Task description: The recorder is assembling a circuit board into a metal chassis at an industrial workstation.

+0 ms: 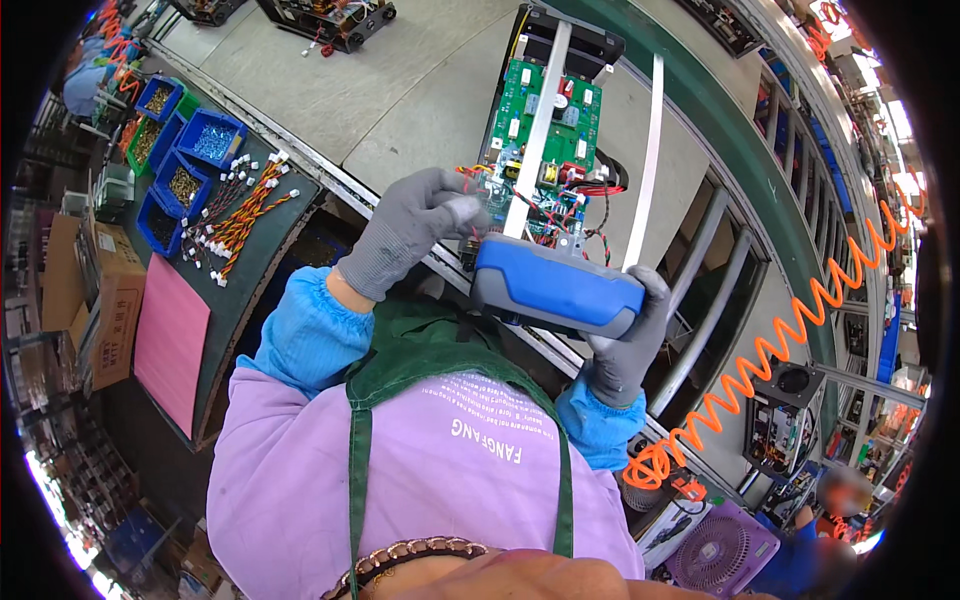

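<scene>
My right hand (632, 345), in a grey glove, is closed on the right end of a blue and dark grey plastic panel (555, 283). The panel is tilted, at the near end of an open chassis with a green circuit board (575, 115). My left hand (425, 222), also gloved in grey, pinches at a thin red wire (476, 232) beside the board's near left corner; its fingertips partly hide the wire. Red, black and green leads (597, 190) run from the board toward the panel. A pale metal strip (542, 130) crosses lengthwise over the board.
Blue bins of small fasteners (212, 140) and bundled connector wires (250, 215) lie on a left side table with a pink sheet (172, 345). Another pale strip (646, 160) is right of the chassis. An orange coiled hose (765, 350) hangs at right; a purple fan (715, 550) stands lower right.
</scene>
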Motion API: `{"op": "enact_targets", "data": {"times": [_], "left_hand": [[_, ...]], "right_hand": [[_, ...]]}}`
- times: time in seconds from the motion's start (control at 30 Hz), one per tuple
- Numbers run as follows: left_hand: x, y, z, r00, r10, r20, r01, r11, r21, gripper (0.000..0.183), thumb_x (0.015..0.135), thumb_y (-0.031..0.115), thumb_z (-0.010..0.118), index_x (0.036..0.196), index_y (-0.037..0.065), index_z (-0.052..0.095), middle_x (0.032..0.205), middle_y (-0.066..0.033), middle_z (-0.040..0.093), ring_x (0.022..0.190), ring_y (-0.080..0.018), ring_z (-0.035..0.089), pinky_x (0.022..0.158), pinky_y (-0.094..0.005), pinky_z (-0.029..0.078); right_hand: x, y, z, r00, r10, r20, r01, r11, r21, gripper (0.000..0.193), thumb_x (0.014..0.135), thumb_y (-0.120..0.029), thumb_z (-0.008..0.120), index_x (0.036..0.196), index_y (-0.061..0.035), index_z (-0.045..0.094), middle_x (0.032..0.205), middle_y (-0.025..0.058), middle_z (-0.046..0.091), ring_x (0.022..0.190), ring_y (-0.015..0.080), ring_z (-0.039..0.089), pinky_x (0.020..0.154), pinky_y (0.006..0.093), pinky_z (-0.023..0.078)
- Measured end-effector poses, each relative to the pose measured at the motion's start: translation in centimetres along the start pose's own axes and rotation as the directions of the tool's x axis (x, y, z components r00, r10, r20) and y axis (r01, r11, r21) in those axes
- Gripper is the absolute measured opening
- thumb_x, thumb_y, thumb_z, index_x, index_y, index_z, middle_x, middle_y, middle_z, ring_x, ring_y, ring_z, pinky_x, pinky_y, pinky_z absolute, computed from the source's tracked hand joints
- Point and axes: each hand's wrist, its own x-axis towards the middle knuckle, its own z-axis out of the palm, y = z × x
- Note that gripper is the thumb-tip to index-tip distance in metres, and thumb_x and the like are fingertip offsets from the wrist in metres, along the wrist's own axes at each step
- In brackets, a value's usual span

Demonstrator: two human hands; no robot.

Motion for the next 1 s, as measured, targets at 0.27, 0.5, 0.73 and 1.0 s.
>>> {"op": "enact_targets", "data": {"times": [0.27,0.5,0.73,1.0], "left_hand": [[-1.9,-4.1,-3.8,0.97,0.202,-0.136,-0.099,0.837,0.538,0.034,0.086,0.013,0.06,0.117,0.002,0.052,0.103,-0.0156,0.063,0.078,-0.0137,0.063,0.07,-0.0295,0.051],[-1.0,0.4,-3.2,0.973,-0.102,0.205,0.089,0.993,0.073,0.049,0.093,0.034,0.053,0.128,0.0,0.051,0.106,-0.0057,0.061,0.089,-0.0134,0.059,0.073,-0.0262,0.05],[0.7,0.7,-0.9,0.94,0.015,0.34,0.007,0.998,-0.063,0.043,0.086,0.029,0.06,0.116,0.0,0.057,0.1,-0.0033,0.061,0.092,-0.0103,0.055,0.076,-0.0232,0.043],[1.2,1.1,-0.9,0.917,-0.025,0.399,0.013,0.999,0.033,0.038,0.087,0.032,0.06,0.111,0.003,0.057,0.089,0.0013,0.058,0.075,-0.0042,0.05,0.065,-0.0202,0.042]], "right_hand": [[-3.0,-0.6,1.6,0.972,-0.11,0.207,0.091,0.991,0.098,0.06,0.056,-0.007,0.084,0.107,-0.0055,0.05,0.103,0.009,0.05,0.095,0.0208,0.055,0.084,0.0333,0.046],[-5.3,2.4,2.0,0.983,-0.108,0.151,0.07,0.969,0.238,0.067,0.056,-0.013,0.087,0.11,-0.0101,0.047,0.105,0.0109,0.053,0.098,0.0233,0.057,0.093,0.0415,0.045],[-5.5,4.5,0.3,0.973,-0.099,0.208,0.071,0.988,0.138,0.079,0.055,-0.031,0.091,0.115,-0.0115,0.045,0.112,0.0159,0.056,0.109,0.0304,0.057,0.103,0.0536,0.038],[0.5,5.9,-2.0,0.91,0.408,0.073,-0.381,0.753,0.537,0.038,0.093,-0.028,0.053,0.116,0.0022,0.051,0.093,0.0117,0.058,0.09,0.018,0.06,0.078,0.0315,0.051]]}}
